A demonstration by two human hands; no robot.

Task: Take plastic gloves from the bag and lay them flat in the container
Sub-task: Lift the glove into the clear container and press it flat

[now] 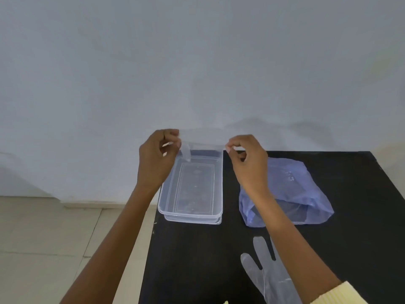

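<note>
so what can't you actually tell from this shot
- Head view: how many gloves are left in the blue bag; its film is cloudy and the right forearm crosses it.
- Whether any glove already lies in the clear container; clear on clear does not show.
- The shape of the glove pinched between the left hand and right hand; it fades into the pale wall.
- The cuff of the glove on the table, cut off by the bottom edge and the arm.

One clear container stood on one black table, with one blue bag to its right, two plastic gloves, one held above it and one nearer, and two hands.
</note>
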